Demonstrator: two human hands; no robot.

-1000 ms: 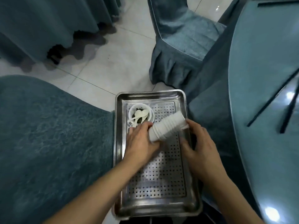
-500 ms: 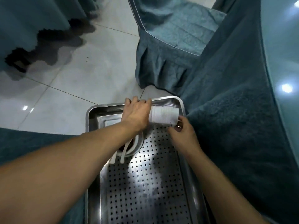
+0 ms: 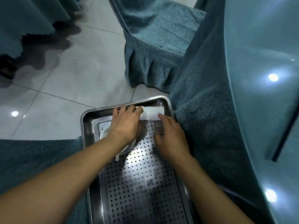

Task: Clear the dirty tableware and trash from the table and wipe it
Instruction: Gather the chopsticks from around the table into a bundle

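At tray far end — cup stack lying; left hand grips it; right hand fingertips touching

Tray: bare silver steel, insert punched with a regular grid of dark round holes (bright glare patch mid-way). Cups: white, fine ribbing. Bowl: white. Tablecloth: dark teal, mottled plush texture. Tabletop: paler glossy teal with white light spots. Chair cover: lighter blue-teal, same mottling, pale piping. Floor: light grey tiles, thin dark joints.
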